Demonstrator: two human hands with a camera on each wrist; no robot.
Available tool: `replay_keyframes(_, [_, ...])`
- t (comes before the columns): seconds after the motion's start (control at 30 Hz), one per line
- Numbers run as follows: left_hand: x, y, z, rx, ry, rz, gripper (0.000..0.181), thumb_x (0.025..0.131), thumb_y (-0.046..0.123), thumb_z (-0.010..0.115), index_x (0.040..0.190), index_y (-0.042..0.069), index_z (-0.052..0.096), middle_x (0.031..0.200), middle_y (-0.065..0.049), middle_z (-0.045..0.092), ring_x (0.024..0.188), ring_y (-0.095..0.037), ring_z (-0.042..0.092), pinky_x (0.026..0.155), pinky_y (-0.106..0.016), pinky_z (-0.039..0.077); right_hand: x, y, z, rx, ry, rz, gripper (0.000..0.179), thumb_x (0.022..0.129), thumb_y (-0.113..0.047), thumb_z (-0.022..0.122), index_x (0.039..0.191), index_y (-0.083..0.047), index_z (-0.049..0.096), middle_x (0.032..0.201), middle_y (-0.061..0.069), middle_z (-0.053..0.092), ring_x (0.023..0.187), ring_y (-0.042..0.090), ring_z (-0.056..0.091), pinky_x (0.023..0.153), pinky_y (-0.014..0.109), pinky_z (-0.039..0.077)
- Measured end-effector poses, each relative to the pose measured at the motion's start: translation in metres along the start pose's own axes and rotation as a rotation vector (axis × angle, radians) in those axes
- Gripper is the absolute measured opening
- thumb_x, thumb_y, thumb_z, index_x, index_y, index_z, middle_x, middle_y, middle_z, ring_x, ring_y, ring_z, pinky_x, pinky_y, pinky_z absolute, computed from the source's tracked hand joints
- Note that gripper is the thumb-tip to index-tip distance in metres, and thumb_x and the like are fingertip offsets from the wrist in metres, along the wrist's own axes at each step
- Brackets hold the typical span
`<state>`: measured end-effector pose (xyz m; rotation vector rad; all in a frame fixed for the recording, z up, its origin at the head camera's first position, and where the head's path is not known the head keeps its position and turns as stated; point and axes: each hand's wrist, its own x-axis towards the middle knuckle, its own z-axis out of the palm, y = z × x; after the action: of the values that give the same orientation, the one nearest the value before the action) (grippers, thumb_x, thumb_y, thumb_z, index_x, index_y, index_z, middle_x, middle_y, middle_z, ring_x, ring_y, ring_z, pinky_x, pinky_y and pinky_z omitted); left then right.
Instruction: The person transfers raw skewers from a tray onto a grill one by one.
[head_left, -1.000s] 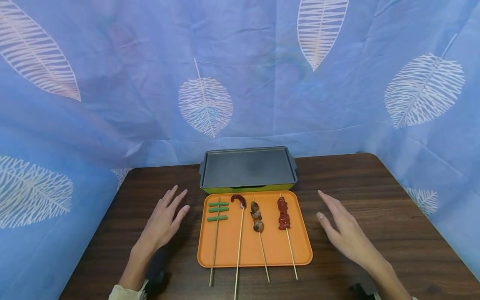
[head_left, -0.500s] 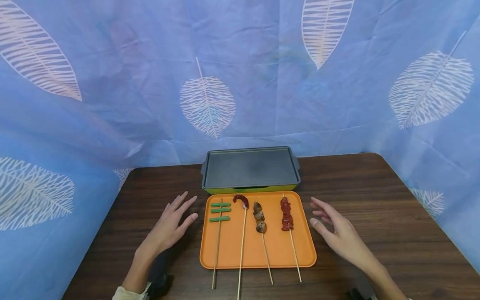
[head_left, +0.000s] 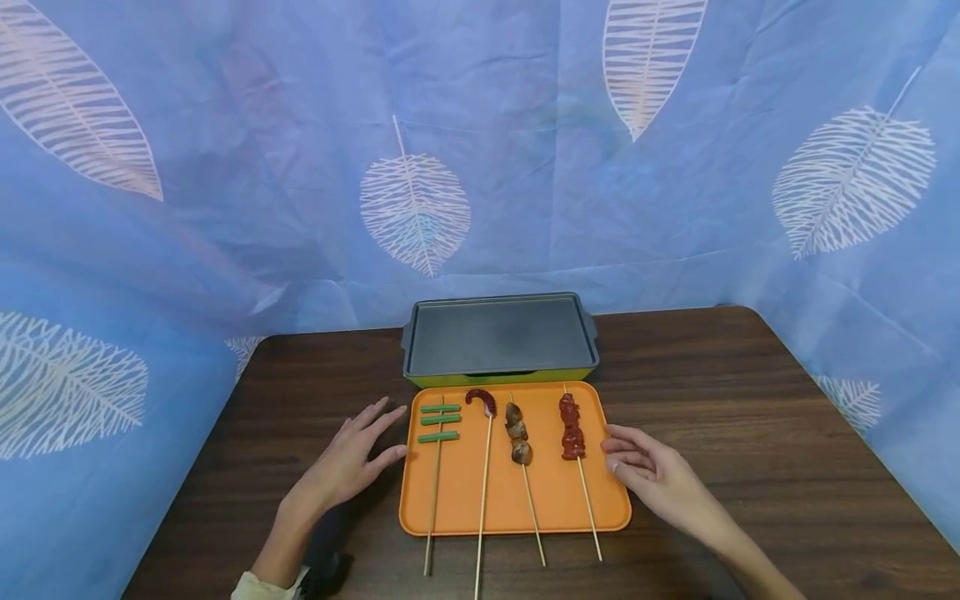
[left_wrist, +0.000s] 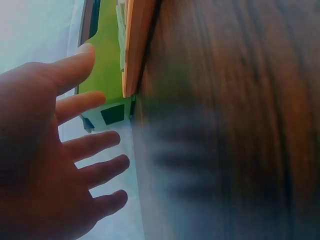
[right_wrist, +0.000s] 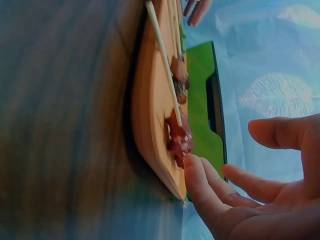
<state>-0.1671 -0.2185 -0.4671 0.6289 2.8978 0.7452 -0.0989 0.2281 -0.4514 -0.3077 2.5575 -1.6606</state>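
Observation:
An orange tray (head_left: 457, 500) lies on the table with four-sided raised edges, bearing several skewers. From left to right they carry green stick-like pieces (head_left: 438, 419), a curled dark-red tentacle-like piece (head_left: 480, 398), brown lumpy pieces (head_left: 517, 433) and red meat chunks (head_left: 572, 427). My left hand (head_left: 341, 462) is beside the tray's left edge, its fingers extended and spread, holding nothing. My right hand (head_left: 663, 479) is at the right edge, fingertips overlapping the rim near the red meat skewer. In the right wrist view its fingers are relaxed, close to the red meat (right_wrist: 178, 140).
Directly behind the tray stands a green grill with a dark flat plate (head_left: 500, 333). Skewer sticks overhang the tray's front edge. The dark wooden table (head_left: 750, 400) extends to both sides, and a blue leaf-patterned cloth (head_left: 495, 167) hangs behind it.
Both hands have moved inward toward the tray, the right one reaching its right rim and the left one coming close to its left edge. The skewers keep their places on the tray.

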Motion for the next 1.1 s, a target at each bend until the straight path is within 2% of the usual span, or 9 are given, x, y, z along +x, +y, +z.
replay_keyframes(0.33, [-0.001, 0.0, 0.001, -0.027, -0.052, 0.019, 0.069, 0.099, 0.043, 0.068, 0.157, 0.015, 0.044, 0.164, -0.021, 0.03, 0.148, -0.043, 0.033, 0.111, -0.074, 0.025, -0.006, -0.004, 0.01, -0.036, -0.091, 0.046, 0.047, 0.1, -0.008, 0.067, 0.138, 0.015, 0.052, 0.121, 0.02, 0.067, 0.101, 0.016, 0.07, 0.08, 0.024, 0.057])
replay_keyframes(0.6, [0.0, -0.001, 0.001, -0.042, -0.096, 0.028, 0.069, 0.099, 0.044, 0.067, 0.158, 0.017, 0.043, 0.165, -0.02, 0.029, 0.15, -0.044, 0.029, 0.11, -0.074, 0.027, -0.01, -0.001, 0.014, -0.023, -0.183, 0.059, 0.049, 0.1, -0.008, 0.067, 0.136, 0.02, 0.05, 0.118, 0.021, 0.068, 0.095, 0.009, 0.07, 0.074, 0.025, 0.057])
replay_keyframes(0.9, [0.0, -0.001, 0.001, -0.039, -0.11, -0.011, 0.069, 0.1, 0.045, 0.066, 0.159, 0.017, 0.043, 0.164, -0.02, 0.031, 0.152, -0.044, 0.024, 0.111, -0.076, 0.022, -0.005, -0.001, 0.022, 0.03, -0.176, 0.099, 0.051, 0.096, -0.007, 0.072, 0.133, 0.021, 0.052, 0.108, 0.015, 0.07, 0.086, 0.007, 0.071, 0.069, 0.024, 0.056])
replay_keyframes(1.1, [-0.001, 0.001, 0.003, -0.041, -0.113, -0.01, 0.069, 0.099, 0.044, 0.066, 0.158, 0.016, 0.043, 0.163, -0.02, 0.033, 0.151, -0.045, 0.024, 0.11, -0.077, 0.023, -0.001, 0.003, 0.027, 0.133, -0.192, 0.182, 0.05, 0.094, -0.002, 0.072, 0.13, 0.024, 0.05, 0.094, 0.012, 0.07, 0.08, 0.019, 0.074, 0.067, 0.031, 0.061])
